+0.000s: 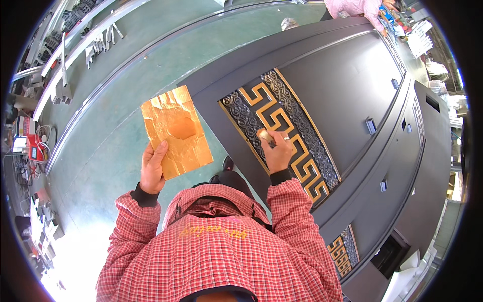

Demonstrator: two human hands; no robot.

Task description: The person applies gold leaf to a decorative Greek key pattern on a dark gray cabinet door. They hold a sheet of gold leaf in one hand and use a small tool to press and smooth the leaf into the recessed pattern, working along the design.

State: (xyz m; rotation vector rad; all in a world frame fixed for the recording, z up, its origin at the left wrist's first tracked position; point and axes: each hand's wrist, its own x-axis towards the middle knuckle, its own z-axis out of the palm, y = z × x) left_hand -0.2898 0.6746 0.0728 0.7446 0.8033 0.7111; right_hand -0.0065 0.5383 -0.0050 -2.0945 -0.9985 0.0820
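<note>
Fingers (278, 142) of my right hand (276, 153) close on a small gold-tipped applicator (264, 135), pressed against the door's ornamental panel (282, 131). My left hand (152, 168) grips a gold foil sheet (176, 132) over the green floor (100, 141). I judge the key-pattern band largely gilded; the grey scrollwork beside it remains ungilded. The foil is creased, with one worn patch.

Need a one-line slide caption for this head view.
Right hand presses a small pad on the door's gold fret panel; left hand holds gold-smeared board.
</note>
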